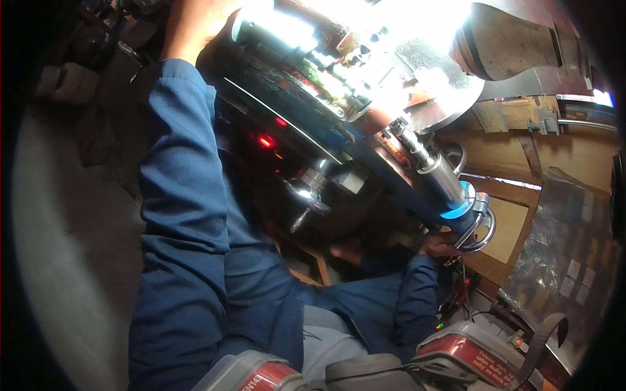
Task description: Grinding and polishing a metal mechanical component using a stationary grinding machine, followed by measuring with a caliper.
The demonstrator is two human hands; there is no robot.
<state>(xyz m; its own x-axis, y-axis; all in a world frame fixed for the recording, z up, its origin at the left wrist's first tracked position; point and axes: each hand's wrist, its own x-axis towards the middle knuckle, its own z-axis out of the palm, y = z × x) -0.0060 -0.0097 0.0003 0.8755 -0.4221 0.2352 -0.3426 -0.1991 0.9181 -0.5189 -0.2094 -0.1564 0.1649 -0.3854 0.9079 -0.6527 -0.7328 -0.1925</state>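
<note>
My left hand reaches up to the shiny cylinder at the upper left end of a long blue metal machine. Glare and the frame's top edge hide its fingers. My right hand is at the machine's lower right end, beside a chrome loop handle. Its fingers look curled, but what they grip is hidden. Above that hand, a steel cylinder with a bright blue ring lies along the machine. Strong light whitens the upper middle, over a round metal disc.
A brown, rounded object hangs at the upper right. Under the machine are a chrome round part and red lights. Wooden framing and a clear plastic sheet stand at right. Red-labelled respirator cartridges fill the lower edge.
</note>
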